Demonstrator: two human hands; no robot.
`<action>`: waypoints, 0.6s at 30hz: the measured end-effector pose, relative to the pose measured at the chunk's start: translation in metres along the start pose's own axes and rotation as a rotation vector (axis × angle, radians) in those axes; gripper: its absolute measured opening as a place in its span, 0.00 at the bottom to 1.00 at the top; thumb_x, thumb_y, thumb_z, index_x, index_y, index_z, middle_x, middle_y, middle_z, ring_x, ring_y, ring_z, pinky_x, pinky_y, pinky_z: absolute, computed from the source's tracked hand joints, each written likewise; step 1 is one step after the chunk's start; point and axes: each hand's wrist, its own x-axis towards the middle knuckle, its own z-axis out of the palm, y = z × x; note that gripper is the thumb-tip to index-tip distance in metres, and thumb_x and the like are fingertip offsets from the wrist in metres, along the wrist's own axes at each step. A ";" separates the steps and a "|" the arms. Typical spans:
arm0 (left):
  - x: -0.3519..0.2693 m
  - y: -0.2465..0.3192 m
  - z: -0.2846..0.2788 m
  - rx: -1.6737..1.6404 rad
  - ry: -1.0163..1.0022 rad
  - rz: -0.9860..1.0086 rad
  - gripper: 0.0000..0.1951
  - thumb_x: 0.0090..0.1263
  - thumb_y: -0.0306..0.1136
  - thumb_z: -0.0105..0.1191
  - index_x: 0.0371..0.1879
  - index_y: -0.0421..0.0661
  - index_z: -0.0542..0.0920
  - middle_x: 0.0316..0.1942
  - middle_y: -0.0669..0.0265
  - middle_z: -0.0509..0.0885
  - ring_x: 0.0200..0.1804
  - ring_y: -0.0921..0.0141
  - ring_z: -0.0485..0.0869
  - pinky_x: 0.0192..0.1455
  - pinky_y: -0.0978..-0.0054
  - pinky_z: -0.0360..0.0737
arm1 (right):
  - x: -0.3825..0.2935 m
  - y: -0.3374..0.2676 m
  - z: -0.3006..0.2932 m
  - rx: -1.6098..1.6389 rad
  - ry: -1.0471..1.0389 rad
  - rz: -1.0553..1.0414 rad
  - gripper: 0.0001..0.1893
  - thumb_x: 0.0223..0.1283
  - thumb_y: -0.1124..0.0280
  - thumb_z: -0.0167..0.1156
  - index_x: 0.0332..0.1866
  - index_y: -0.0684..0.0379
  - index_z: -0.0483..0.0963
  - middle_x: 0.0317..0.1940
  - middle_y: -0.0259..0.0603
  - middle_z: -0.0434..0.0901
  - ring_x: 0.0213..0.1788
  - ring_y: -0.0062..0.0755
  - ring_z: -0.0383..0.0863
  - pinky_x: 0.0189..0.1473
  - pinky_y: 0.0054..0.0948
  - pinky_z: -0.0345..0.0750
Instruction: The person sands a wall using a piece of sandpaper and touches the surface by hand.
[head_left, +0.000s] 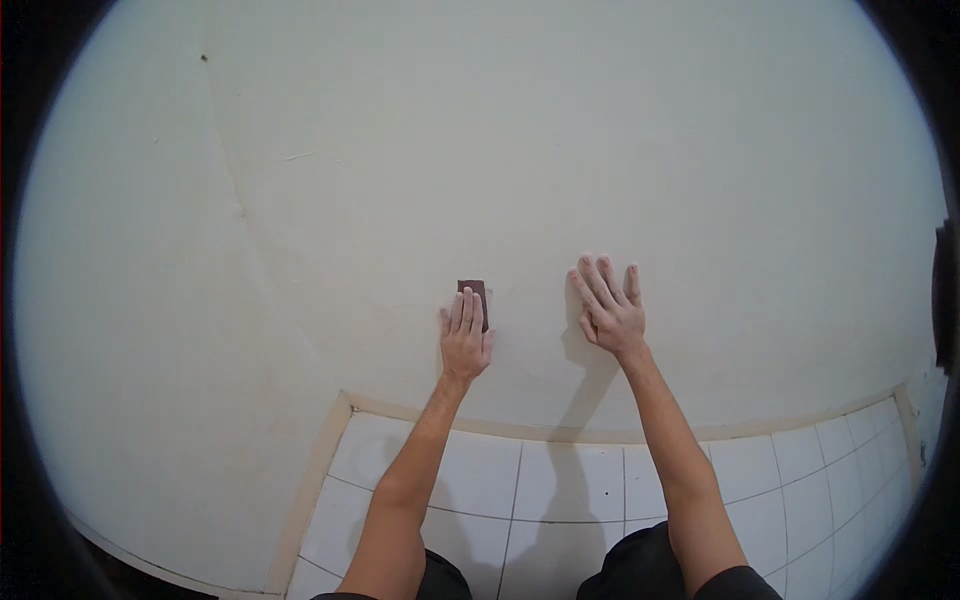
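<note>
Under the flat fingers of my left hand (466, 337) lies a dark brown piece of sandpaper (472, 288), pressed against the off-white wall (525, 187). Its upper end and right edge stick out past my fingers; the rest is covered. To the right, my right hand (613, 315) is at the wall with its fingers spread and nothing in it. Pale dust coats the fingers of both hands.
A beige baseboard (540, 433) runs along the wall's foot above white floor tiles (562, 480). At left the wall meets another wall (142, 315) in a corner. A dark object (941, 296) stands at the far right edge. Thin cracks and a small hole (204, 58) mark the upper left.
</note>
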 end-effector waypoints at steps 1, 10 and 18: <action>0.005 -0.004 -0.004 0.000 0.007 0.007 0.37 0.74 0.36 0.53 0.81 0.39 0.60 0.84 0.54 0.59 0.84 0.54 0.56 0.83 0.39 0.45 | -0.002 -0.002 -0.001 -0.021 -0.007 -0.002 0.32 0.69 0.58 0.46 0.79 0.42 0.68 0.80 0.29 0.66 0.82 0.32 0.62 0.85 0.58 0.43; 0.100 0.014 -0.060 0.138 0.071 -0.151 0.40 0.74 0.38 0.53 0.82 0.37 0.55 0.85 0.53 0.53 0.85 0.53 0.54 0.83 0.39 0.46 | -0.003 -0.013 -0.007 0.035 0.054 0.009 0.32 0.67 0.60 0.47 0.78 0.41 0.69 0.80 0.28 0.66 0.82 0.32 0.63 0.85 0.58 0.43; -0.017 -0.033 -0.006 0.191 -0.068 0.078 0.39 0.71 0.39 0.55 0.81 0.38 0.60 0.84 0.53 0.58 0.85 0.55 0.55 0.83 0.37 0.44 | 0.002 -0.016 -0.001 0.010 0.050 -0.002 0.32 0.66 0.60 0.47 0.78 0.41 0.69 0.80 0.29 0.67 0.82 0.32 0.63 0.85 0.58 0.43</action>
